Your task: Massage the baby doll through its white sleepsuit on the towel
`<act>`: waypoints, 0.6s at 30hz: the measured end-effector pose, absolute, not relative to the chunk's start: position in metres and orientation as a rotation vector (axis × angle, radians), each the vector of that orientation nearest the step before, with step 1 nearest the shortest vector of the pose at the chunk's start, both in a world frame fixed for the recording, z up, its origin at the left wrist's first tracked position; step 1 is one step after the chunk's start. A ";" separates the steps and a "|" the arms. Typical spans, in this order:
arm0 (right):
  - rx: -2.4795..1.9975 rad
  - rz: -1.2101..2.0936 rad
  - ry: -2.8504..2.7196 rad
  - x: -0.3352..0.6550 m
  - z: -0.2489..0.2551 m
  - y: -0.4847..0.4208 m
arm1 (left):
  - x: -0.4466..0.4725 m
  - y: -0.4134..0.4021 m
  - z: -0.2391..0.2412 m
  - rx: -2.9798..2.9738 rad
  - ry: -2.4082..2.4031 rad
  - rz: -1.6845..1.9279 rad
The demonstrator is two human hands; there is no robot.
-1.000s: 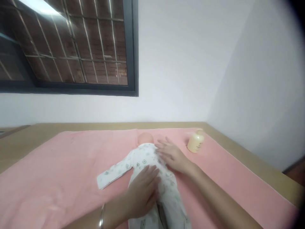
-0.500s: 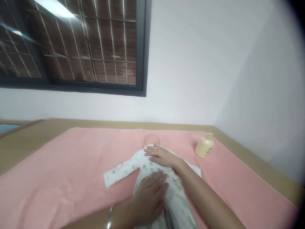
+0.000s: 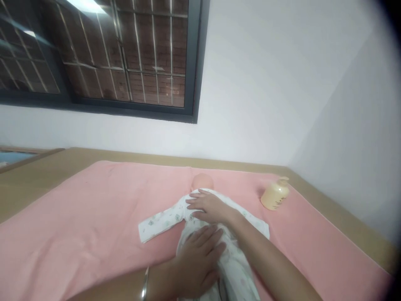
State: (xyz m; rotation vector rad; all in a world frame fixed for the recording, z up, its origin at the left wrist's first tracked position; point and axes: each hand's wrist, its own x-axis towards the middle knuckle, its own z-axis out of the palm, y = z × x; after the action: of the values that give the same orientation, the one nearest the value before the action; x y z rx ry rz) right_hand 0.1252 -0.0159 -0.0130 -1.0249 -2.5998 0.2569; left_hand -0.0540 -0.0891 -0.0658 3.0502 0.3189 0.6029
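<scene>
A baby doll (image 3: 203, 182) lies stretched out with its smooth, pinkish head toward the wall. It wears a white printed baby outfit (image 3: 159, 225) with long sleeves spread to both sides; no hands show at the cuffs. Flat on the upper body, just below the head, rests my right hand (image 3: 209, 207), fingers extended. My left hand (image 3: 200, 257), with a silver bangle (image 3: 145, 284) at the wrist, lies lower on the outfit around the waist, fingers stretched. Both palms are hidden. Part of the legs is covered by my left hand.
A pink sheet (image 3: 109, 200) with some wrinkles lies under the doll, on a tan surface (image 3: 78, 154). A cream pump bottle (image 3: 275, 194) stands at the right on the sheet. Behind are a white wall (image 3: 250, 83) and a dark-framed barred window (image 3: 192, 62).
The view has shifted slightly, so the bottle and window sit farther right. My right hand has slid a little leftward across the doll's upper body. My left hand stays around the waist.
</scene>
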 end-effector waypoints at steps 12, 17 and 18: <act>-1.174 0.194 -2.586 0.142 -0.015 -0.025 | -0.053 -0.089 -0.060 3.016 0.305 0.612; -1.033 0.094 -2.708 0.126 -0.011 -0.026 | -0.050 -0.088 -0.062 3.022 0.329 0.634; -1.045 0.095 -2.696 0.126 -0.012 -0.024 | -0.050 -0.088 -0.062 3.018 0.326 0.621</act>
State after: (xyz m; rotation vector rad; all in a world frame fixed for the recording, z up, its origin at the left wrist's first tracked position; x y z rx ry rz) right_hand 0.1265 -0.0239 -0.0121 -1.0452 -2.6963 0.0955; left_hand -0.0503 -0.0881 -0.0615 3.0185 0.3262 0.6212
